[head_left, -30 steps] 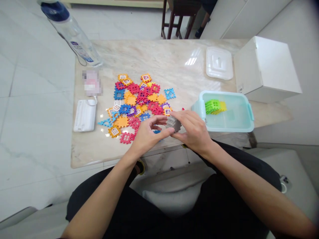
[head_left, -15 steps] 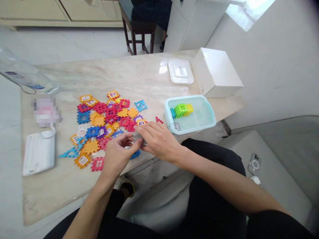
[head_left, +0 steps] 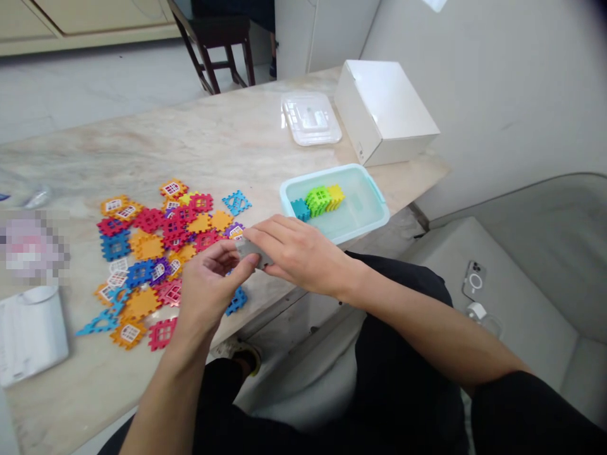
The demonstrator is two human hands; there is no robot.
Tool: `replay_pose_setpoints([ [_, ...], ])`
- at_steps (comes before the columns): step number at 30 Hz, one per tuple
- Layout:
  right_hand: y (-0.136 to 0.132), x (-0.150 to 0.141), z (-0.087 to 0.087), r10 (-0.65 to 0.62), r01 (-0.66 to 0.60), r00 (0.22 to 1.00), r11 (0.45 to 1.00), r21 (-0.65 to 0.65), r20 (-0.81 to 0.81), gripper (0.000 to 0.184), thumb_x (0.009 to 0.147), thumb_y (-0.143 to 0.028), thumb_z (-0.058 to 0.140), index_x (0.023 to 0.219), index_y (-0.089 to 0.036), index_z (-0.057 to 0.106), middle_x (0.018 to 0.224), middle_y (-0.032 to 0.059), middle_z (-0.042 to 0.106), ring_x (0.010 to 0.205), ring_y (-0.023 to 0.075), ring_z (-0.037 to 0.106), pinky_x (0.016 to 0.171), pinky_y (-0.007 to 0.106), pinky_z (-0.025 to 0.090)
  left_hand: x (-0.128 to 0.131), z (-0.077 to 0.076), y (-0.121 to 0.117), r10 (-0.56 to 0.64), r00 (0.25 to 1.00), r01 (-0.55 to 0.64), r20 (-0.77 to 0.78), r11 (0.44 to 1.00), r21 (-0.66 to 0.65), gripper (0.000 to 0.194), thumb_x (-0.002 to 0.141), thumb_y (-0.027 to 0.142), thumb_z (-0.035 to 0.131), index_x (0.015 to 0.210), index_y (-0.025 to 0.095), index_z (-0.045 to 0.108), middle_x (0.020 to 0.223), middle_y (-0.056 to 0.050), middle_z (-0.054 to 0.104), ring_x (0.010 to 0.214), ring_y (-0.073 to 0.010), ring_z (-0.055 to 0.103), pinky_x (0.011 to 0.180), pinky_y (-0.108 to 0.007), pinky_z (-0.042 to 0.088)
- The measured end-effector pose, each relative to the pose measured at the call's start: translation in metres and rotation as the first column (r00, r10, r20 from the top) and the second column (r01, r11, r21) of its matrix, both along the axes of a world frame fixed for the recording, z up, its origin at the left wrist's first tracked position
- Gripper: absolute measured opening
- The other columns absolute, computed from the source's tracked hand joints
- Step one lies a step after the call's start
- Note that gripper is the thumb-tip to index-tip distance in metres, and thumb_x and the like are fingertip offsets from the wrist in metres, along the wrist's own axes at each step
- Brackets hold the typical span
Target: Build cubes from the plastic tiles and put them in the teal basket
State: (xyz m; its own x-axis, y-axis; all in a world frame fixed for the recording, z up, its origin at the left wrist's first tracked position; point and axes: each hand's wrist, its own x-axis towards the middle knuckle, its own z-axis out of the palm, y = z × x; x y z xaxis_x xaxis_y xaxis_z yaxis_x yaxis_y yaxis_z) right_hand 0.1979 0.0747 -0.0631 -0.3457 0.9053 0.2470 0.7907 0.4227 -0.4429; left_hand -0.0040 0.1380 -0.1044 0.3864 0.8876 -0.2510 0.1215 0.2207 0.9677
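Between my two hands are grey plastic building pieces (head_left: 251, 251), partly covered by my fingers. My left hand (head_left: 211, 278) pinches them from the left with thumb and fingertips. From the right, my right hand (head_left: 298, 253) closes over their top and far side. Left of my hands lies a loose pile of notched building pieces, with an orange square piece (head_left: 142, 303), a red window piece (head_left: 162, 333) and a blue triangular piece (head_left: 100, 323) among them. Right of my hands stands a light-blue plastic bin (head_left: 365, 232), holding grouped teal, green (head_left: 318, 200) and yellow pieces.
A clear plastic lid (head_left: 313, 120) and a white box (head_left: 403, 101) stand at the table's far right. A white device (head_left: 35, 335) lies at the left edge. Beyond the table is a dark stool (head_left: 218, 35); a phone (head_left: 474, 281) rests on the grey sofa (head_left: 526, 303).
The view has swung to the right, so the table things sit further left. My hands still hold the grey pieces, and more of their flat grey face shows.
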Motion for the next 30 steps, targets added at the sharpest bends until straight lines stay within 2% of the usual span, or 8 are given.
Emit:
replay_pose_setpoints([
  [2,-0.002,0.012,0.007,0.0,0.0,1.0,1.0,-0.026,-0.01,0.04,0.105,-0.012,0.072,0.144,-0.017,0.066,0.142,0.016,0.073,0.135,0.0304,0.066,0.117,0.048,0.057,0.01,0.001,-0.001,-0.036,0.999,0.035,0.022,0.999,0.014,0.037,0.071,0.041,0.101,0.095,0.021,0.08,0.078,-0.001,0.077,0.069,-0.0171,0.07,0.065,-0.026,0.056],
  [4,-0.004,0.03,0.016,-0.027,0.026,0.999,0.998,-0.058,-0.033,0.045,0.103,-0.014,0.076,0.146,-0.021,0.067,0.143,0.0141,0.074,0.135,0.0305,0.067,0.117,0.048,0.057,0.019,0.003,-0.003,-0.04,0.997,0.039,0.061,0.999,0.025,0.042,0.077,0.049,0.097,0.104,0.02,0.082,0.086,-0.005,0.081,0.075,-0.0201,0.074,0.068,-0.028,0.058],
  [7,-0.005,0.062,0.024,-0.168,0.165,0.985,0.98,-0.112,-0.023,0.052,0.097,-0.02,0.084,0.147,-0.021,0.07,0.141,0.0135,0.077,0.132,0.034,0.07,0.115,0.051,0.057,0.031,0.003,-0.003,-0.048,0.992,0.047,0.117,0.999,0.006,0.053,0.094,0.065,0.074,0.119,0.019,0.082,0.109,-0.013,0.086,0.09,-0.0259,0.08,0.073,-0.033,0.062],
  [10,-0.003,0.09,0.015,-0.248,0.262,0.965,0.937,-0.23,0.088,0.046,0.093,-0.023,0.088,0.137,-0.018,0.076,0.134,0.0142,0.08,0.124,0.0344,0.074,0.112,0.048,0.057,0.038,-0.001,0.0,-0.057,0.992,0.062,0.113,0.997,-0.043,0.056,0.103,0.066,0.058,0.12,0.017,0.081,0.115,-0.015,0.087,0.094,-0.0268,0.082,0.075,-0.034,0.062],
  [13,0.0,0.106,-0.002,-0.217,0.272,0.958,0.893,-0.358,0.186,0.04,0.091,-0.025,0.09,0.129,-0.015,0.08,0.129,0.0159,0.083,0.119,0.0342,0.076,0.108,0.044,0.058,0.042,-0.006,0.004,-0.048,0.994,0.054,0.1,0.997,-0.061,0.052,0.104,0.061,0.058,0.118,0.017,0.08,0.112,-0.015,0.087,0.092,-0.0256,0.081,0.075,-0.034,0.061],
  [17,0.007,0.111,-0.017,-0.173,0.273,0.951,0.858,-0.436,0.255,0.04,0.093,-0.026,0.088,0.13,-0.015,0.079,0.131,0.016,0.084,0.12,0.0338,0.077,0.104,0.041,0.059,0.044,-0.01,0.005,-0.041,0.994,0.049,0.101,0.996,-0.079,0.05,0.102,0.06,0.06,0.115,0.016,0.08,0.11,-0.014,0.087,0.09,-0.0252,0.081,0.073,-0.033,0.06],
  [23,0.02,0.109,-0.023,-0.104,0.247,0.95,0.826,-0.506,0.293,0.044,0.091,-0.023,0.087,0.134,-0.016,0.078,0.134,0.0161,0.083,0.121,0.034,0.079,0.099,0.039,0.061,0.048,-0.01,0.001,-0.015,0.998,0.019,0.069,0.998,-0.063,0.041,0.099,0.055,0.07,0.111,0.017,0.079,0.103,-0.012,0.087,0.087,-0.023,0.079,0.072,-0.031,0.058],
  [30,0.028,0.106,-0.034,-0.072,0.233,0.951,0.805,-0.546,0.3,0.046,0.088,-0.022,0.09,0.132,-0.017,0.079,0.131,0.0155,0.084,0.118,0.0335,0.08,0.097,0.039,0.062,0.05,-0.012,-0.001,-0.029,0.999,0.031,0.045,0.998,-0.05,0.039,0.101,0.055,0.07,0.111,0.019,0.079,0.103,-0.011,0.086,0.086,-0.0219,0.079,0.074,-0.031,0.058],
])
